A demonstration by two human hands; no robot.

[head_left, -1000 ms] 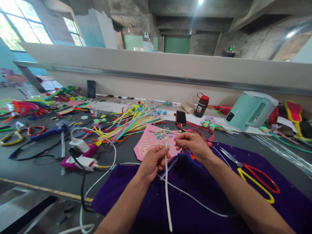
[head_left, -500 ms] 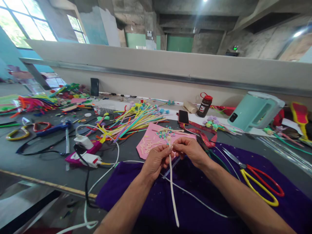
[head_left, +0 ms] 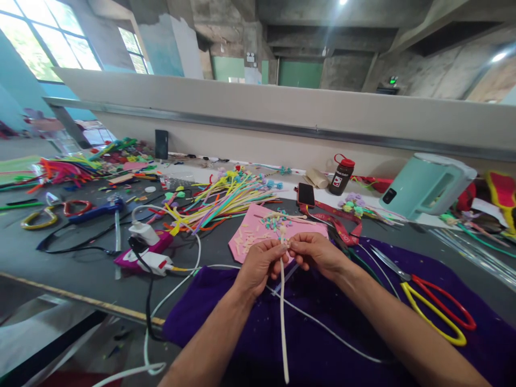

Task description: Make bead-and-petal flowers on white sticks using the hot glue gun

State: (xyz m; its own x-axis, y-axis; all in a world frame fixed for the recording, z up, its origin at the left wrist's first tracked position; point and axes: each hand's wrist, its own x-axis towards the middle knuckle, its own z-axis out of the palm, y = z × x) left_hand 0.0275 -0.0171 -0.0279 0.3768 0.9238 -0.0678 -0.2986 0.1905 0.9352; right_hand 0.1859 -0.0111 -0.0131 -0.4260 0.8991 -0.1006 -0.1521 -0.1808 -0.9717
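Observation:
My left hand (head_left: 260, 266) is closed, thumb and fingers pinching a cream pipe cleaner (head_left: 283, 317) near its top. Its long tail hangs down over the dark purple cloth (head_left: 209, 301). From the right, my right hand (head_left: 316, 252) meets it with thumb and forefinger pinched at the same upper part; whatever small piece sits between those fingertips is hidden. A pale tip of the stem shows just above the fingers. Behind the hands lies a pink foam sheet (head_left: 236, 250) bearing short cream cuttings (head_left: 245, 236) and a little heap of teal and purple bits (head_left: 276, 219).
Red-and-yellow scissors (head_left: 439, 301) lie on the cloth at right. Further back are a phone (head_left: 305, 194), a bottle (head_left: 342, 174) and a mint kettle (head_left: 429, 185). Left of the sheet lie bundled pipe cleaners (head_left: 226, 201), a power strip (head_left: 141, 252) with cables, and a blue glue gun (head_left: 97, 210).
The pipe cleaner's lower end has swung slightly left. My right hand's fingers have curled and dropped a little. The whole view has shifted slightly.

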